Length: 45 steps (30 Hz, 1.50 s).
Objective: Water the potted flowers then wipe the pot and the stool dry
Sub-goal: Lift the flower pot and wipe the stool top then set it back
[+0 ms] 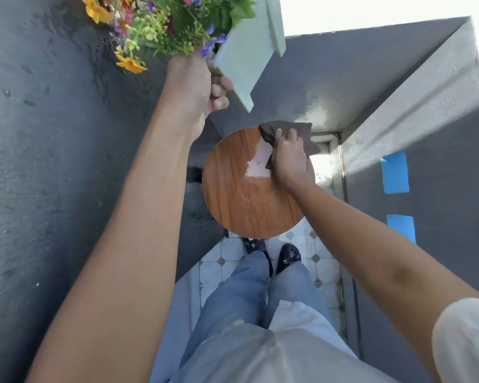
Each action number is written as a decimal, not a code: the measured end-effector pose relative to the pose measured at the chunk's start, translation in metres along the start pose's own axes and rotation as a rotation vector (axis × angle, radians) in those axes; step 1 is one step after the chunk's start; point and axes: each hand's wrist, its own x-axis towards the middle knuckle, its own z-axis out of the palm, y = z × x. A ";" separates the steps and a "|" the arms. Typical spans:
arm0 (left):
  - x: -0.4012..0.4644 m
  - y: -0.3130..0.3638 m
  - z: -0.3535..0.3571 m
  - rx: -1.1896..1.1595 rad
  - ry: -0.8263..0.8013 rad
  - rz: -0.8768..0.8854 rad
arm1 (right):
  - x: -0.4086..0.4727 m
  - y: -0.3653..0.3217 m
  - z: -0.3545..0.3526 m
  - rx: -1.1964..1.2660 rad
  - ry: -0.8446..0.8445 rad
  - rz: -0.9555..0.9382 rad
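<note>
My left hand [197,89] grips the lower corner of a pale green square pot [244,53] and holds it up in the air, tilted, above and left of the stool. Yellow, purple and red flowers [155,26] spill from the pot toward the upper left. My right hand [288,156] presses a dark brown cloth [280,131] onto the far right part of the round wooden stool top [241,197]. A pale worn patch on the stool top lies just left of the cloth.
A dark grey wall [53,161] runs along the left, and a grey wall with blue tape strips [394,172] stands on the right. My legs and black shoes [288,257] stand on a white tiled floor [221,261] just behind the stool.
</note>
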 end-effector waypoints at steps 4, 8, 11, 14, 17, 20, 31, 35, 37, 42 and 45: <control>0.002 -0.001 -0.001 0.010 0.020 -0.010 | -0.010 -0.053 0.024 -0.011 -0.048 -0.166; 0.003 -0.002 -0.001 0.024 0.029 0.001 | -0.059 -0.086 0.050 -0.035 -0.239 -0.567; 0.004 -0.004 -0.002 0.034 0.028 0.012 | -0.090 -0.082 0.062 -0.066 -0.327 -0.717; 0.003 -0.007 -0.001 0.041 0.012 0.003 | -0.107 -0.048 0.052 -0.055 -0.361 -0.799; 0.002 -0.011 -0.002 0.052 0.013 -0.002 | -0.099 -0.009 0.035 -0.039 -0.248 -0.712; -0.003 -0.017 -0.001 0.067 0.021 -0.012 | -0.056 -0.001 0.019 0.000 -0.102 -0.393; -0.027 -0.055 0.001 0.037 0.060 -0.077 | -0.145 -0.023 0.055 -0.015 -0.260 -0.650; -0.046 -0.080 -0.002 0.056 0.071 -0.098 | -0.166 0.039 0.049 0.014 -0.206 -0.616; -0.054 -0.095 -0.003 0.062 0.076 -0.114 | -0.145 0.062 0.034 0.042 -0.116 -0.449; -0.074 -0.135 0.006 0.064 0.143 -0.175 | -0.095 0.084 0.003 0.067 -0.011 -0.118; -0.085 -0.158 0.015 -0.006 0.150 -0.221 | -0.105 0.088 0.006 0.024 -0.032 -0.253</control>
